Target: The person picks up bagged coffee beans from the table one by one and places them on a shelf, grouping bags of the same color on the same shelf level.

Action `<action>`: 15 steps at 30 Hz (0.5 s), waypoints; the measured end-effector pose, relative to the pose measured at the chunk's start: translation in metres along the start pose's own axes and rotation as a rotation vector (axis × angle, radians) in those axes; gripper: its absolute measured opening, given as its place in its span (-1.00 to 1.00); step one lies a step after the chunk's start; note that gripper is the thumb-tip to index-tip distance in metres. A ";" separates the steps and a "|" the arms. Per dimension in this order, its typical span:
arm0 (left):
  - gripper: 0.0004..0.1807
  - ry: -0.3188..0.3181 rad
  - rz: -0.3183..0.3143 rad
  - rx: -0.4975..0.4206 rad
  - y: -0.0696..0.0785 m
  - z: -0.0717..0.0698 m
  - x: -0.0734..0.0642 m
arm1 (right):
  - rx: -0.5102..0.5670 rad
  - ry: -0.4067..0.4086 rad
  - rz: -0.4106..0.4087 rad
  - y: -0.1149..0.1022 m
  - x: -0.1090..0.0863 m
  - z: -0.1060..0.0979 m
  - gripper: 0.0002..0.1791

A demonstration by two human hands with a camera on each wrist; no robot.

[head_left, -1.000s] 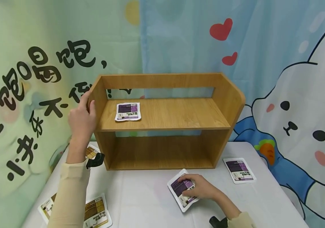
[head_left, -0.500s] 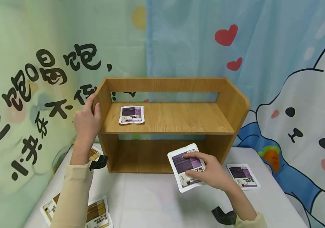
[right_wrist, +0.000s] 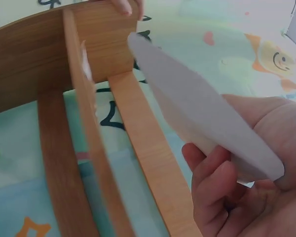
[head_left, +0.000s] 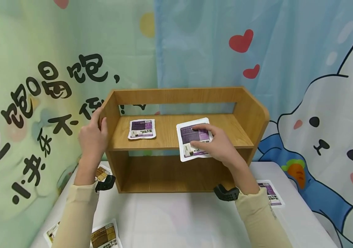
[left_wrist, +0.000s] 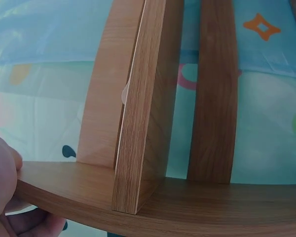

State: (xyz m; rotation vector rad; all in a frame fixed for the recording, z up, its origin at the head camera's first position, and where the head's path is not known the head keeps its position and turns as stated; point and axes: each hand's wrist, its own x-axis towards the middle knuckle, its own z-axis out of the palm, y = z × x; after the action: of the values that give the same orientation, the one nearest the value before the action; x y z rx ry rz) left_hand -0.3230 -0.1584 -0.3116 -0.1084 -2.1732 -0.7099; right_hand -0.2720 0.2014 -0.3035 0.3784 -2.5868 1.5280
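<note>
My right hand (head_left: pixel 218 146) pinches a white packet with a purple label (head_left: pixel 187 137) by its right side, in front of the wooden shelf unit's (head_left: pixel 179 150) upper board. In the right wrist view the pale back of that packet (right_wrist: pixel 197 103) shows, held between thumb and fingers. At the unit's left side panel, my left hand (head_left: pixel 93 141) grips the front edge; in the left wrist view the hand (left_wrist: pixel 5 187) has digits on both faces of the panel. Another purple-labelled packet (head_left: pixel 141 129) lies on the upper board, towards the left.
On the white table (head_left: pixel 164 220) a purple-labelled packet (head_left: pixel 270 194) lies at the right, partly behind my right sleeve. Brown-labelled packets lie at the left: one (head_left: pixel 105 237) near the front, one (head_left: pixel 102 173) beside the unit. A printed curtain (head_left: pixel 192 41) hangs behind.
My right hand has lifted the purple-labelled packet off the table and carried it forward and up to the upper board. My left hand keeps its grip on the side panel.
</note>
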 end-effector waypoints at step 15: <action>-0.59 0.002 0.004 -0.032 0.000 0.000 -0.001 | 0.078 0.008 0.127 -0.024 0.070 0.009 -0.44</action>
State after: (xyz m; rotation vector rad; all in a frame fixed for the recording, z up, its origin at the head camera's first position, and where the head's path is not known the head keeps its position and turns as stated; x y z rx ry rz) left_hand -0.3224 -0.1582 -0.3122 -0.1285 -2.1602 -0.7425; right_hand -0.3326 0.1714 -0.2724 0.2176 -2.5967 1.6706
